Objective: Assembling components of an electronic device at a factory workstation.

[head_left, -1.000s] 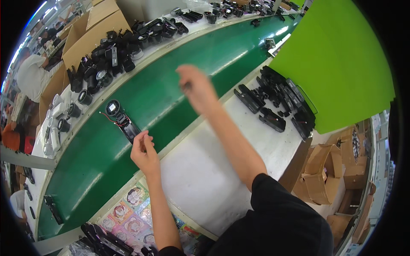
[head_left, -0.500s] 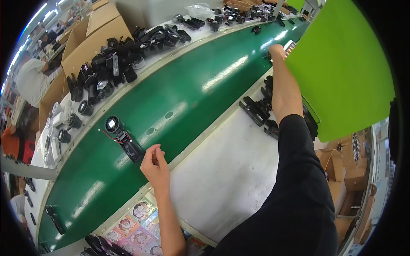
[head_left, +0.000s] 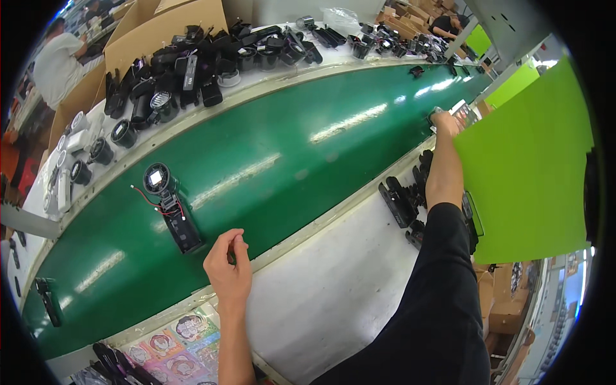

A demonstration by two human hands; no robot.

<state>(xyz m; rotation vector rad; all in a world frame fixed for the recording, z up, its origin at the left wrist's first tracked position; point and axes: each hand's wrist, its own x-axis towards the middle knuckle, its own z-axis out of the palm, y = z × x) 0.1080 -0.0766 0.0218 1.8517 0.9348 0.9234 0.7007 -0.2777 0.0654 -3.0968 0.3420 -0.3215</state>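
Observation:
My left hand (head_left: 228, 266) hovers over the near edge of the green conveyor belt (head_left: 282, 199), its fingers curled in toward the thumb with nothing visible between them. Left of it, on the belt, lies a black handheld device (head_left: 181, 228) with a round head and loose red and white wires; the hand does not touch it. My right arm stretches far out to the right. At its end, my right hand (head_left: 444, 123) is closed at the belt's near edge, by a small dark part. The fingers are partly hidden, and what they grip is unclear.
Black device parts (head_left: 186, 77) are heaped across the belt, before a cardboard box (head_left: 163, 29). Several black housings (head_left: 401, 202) lie on the white worktop (head_left: 314, 295) under my right arm. A green panel (head_left: 532, 173) stands at right. Another black part (head_left: 48, 301) rests at far left.
The view has shifted, and the belt device now appears a little farther left and lower. My right arm stays stretched out; my left hand keeps its curled shape.

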